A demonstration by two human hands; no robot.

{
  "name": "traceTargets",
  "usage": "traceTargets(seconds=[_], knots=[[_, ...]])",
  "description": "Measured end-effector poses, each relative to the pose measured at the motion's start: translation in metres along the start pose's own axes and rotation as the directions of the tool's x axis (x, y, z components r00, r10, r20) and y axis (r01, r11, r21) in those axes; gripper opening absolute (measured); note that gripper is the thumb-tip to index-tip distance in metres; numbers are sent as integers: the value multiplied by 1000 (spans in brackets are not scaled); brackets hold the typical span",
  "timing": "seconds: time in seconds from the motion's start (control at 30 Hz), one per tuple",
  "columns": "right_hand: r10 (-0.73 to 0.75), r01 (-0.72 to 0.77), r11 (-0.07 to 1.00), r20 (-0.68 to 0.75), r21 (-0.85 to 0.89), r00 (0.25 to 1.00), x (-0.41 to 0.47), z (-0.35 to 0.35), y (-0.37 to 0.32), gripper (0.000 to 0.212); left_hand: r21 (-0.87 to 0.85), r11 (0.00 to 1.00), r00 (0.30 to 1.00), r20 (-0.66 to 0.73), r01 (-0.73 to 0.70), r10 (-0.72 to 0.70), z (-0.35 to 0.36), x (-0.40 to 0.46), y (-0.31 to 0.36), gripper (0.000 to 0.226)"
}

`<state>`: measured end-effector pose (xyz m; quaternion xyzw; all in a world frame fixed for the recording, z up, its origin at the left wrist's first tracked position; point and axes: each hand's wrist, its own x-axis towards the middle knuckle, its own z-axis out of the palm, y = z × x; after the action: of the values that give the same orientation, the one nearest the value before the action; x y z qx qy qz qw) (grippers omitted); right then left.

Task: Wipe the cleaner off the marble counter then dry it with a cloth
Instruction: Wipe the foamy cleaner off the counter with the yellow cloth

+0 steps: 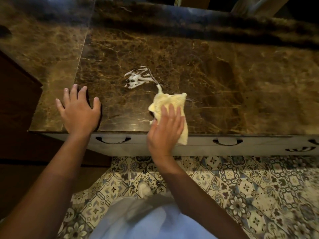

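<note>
A brown veined marble counter (215,80) fills the upper half of the head view. A white smear of cleaner (136,78) lies on it near the middle, with thin streaks fanning to the right. My right hand (165,128) presses flat on a pale yellow cloth (170,102) at the counter's front edge, just below and right of the smear. Part of the cloth hangs over the edge. My left hand (79,111) rests palm down on the counter to the left, fingers spread, holding nothing.
Below the counter's edge runs a grey drawer front with dark handles (113,139) (227,141). A seam (82,49) divides the marble on the left. A dark wooden cabinet (15,100) stands at far left. Patterned floor tiles (241,195) lie underfoot.
</note>
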<state>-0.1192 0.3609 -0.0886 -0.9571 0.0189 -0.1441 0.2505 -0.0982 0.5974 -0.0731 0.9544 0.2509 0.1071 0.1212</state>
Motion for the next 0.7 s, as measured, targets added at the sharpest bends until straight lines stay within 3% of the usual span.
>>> traceTargets(seconds=[0.17, 0.3, 0.57, 0.7], knots=[[-124, 132, 990, 128, -56, 984, 0, 11, -29, 54, -9, 1000, 1000, -5, -1, 1, 0, 0, 0, 62], [-248, 250, 968, 204, 15, 947, 17, -9, 12, 51, -15, 1000, 1000, -4, 0, 0, -3, -2, 0, 61], [-10, 39, 988, 193, -147, 981, 85, -78, 138, 56, -5, 1000, 1000, -3, 5, -5, -3, -2, 1, 61], [110, -78, 978, 158, -195, 981, 107, -75, 138, 64, 2, 1000, 1000, -20, 12, -12, -2, -1, 3, 60]])
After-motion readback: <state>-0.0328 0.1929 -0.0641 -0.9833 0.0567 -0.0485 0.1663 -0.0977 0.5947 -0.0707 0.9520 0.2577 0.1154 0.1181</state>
